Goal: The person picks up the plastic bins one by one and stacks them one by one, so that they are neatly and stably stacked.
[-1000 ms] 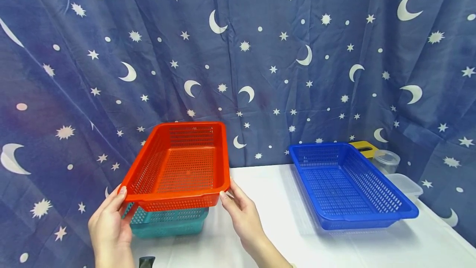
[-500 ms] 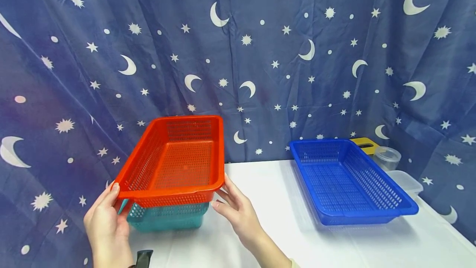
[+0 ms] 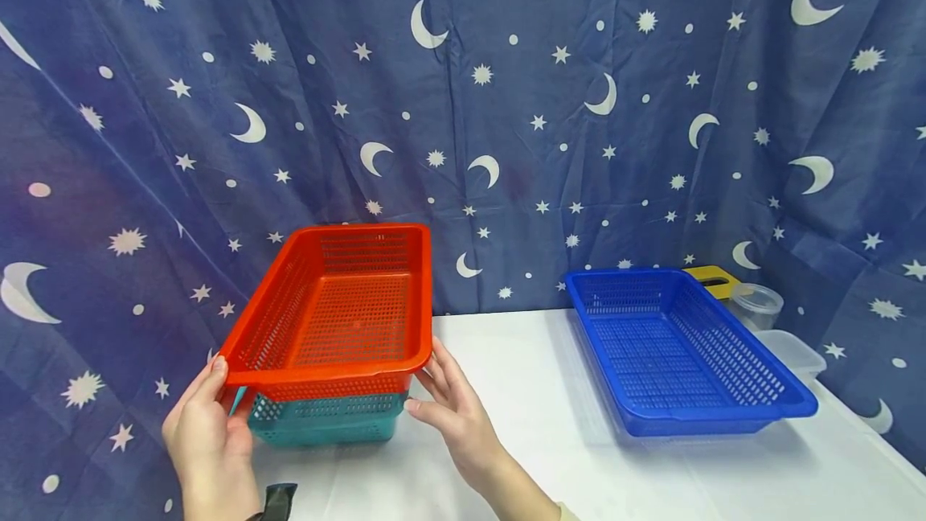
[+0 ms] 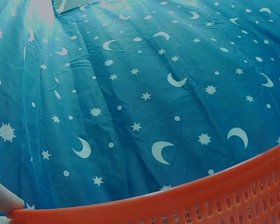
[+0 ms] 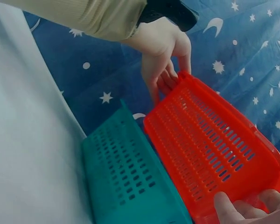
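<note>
A red slotted plastic basket (image 3: 362,320) sits over a teal basket (image 3: 325,428) on the left of the table. My left hand (image 3: 206,432) grips the red basket's near left corner, thumb on the rim and fingers underneath. At the near right corner my right hand (image 3: 463,424) touches the side with its fingers, the thumb off the rim. From the right wrist view, the red basket's end wall (image 5: 210,144) stands just above the teal basket's rim (image 5: 144,135). The left wrist view catches the red rim (image 4: 196,198) and part of a left finger (image 4: 4,198).
A blue slotted basket (image 3: 654,352) stands on the right of the white table (image 3: 506,376). Beside it are a yellow object (image 3: 712,280), a clear lidded tub (image 3: 755,308) and another clear container (image 3: 794,352). A star-patterned curtain (image 3: 506,119) hangs behind.
The red basket has moved slightly left and down over the teal one, with my left hand holding it. My right thumb has come off the rim and lies lower.
</note>
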`<action>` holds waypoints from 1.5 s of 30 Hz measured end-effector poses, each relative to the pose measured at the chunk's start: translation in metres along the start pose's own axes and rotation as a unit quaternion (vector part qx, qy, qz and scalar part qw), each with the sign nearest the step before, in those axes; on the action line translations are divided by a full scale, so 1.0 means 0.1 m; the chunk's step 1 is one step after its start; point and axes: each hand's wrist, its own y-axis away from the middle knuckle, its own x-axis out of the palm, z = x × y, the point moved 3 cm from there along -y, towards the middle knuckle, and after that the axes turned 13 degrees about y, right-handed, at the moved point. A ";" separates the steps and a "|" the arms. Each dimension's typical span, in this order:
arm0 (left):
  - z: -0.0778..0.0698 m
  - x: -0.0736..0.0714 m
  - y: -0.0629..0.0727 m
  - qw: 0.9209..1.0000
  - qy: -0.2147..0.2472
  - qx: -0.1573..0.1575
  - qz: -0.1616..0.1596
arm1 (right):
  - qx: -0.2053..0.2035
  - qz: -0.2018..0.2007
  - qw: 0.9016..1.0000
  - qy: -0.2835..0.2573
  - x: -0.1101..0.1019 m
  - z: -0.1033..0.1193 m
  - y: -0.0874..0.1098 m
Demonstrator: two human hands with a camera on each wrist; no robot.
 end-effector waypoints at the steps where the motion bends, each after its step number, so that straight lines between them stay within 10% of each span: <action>1: 0.00 -0.01 0.00 1.000 0.006 -0.002 -0.003 | 0.001 0.001 1.000 -0.001 0.01 0.00 0.00; 10: -0.02 -0.06 -0.02 0.996 0.081 -0.016 -0.018 | 0.001 0.017 1.000 -0.007 0.07 -0.05 0.02; 23: -0.03 -0.18 -0.09 0.997 0.069 0.003 -0.028 | 0.007 0.039 0.999 0.001 0.09 -0.15 0.01; 45: 0.03 -0.31 -0.23 0.987 -0.142 0.040 -0.066 | 0.059 0.004 0.996 0.064 0.06 -0.33 0.00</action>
